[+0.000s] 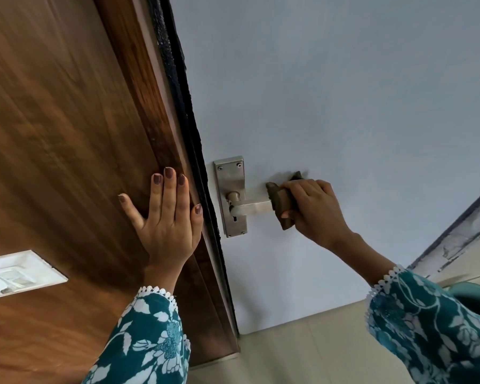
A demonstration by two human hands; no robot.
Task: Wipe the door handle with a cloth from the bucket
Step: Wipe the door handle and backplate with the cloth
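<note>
Near the middle of the frame, the right hand (308,206) is closed around a brown cloth (281,206) wrapped over the outer end of the one metal door handle (254,207), which sticks out from a steel plate (231,195) on the pale door (344,106). The cloth looks soft and light, likely damp, so it should mould to the stiff lever; gripping it bunched in the palm seems best. The left hand (165,217), fingers spread and holding nothing, lies flat on the wooden panel (53,134) at left. One switch plate (14,273) sits lower left; one teal rim, possibly the bucket (471,295), shows lower right.
</note>
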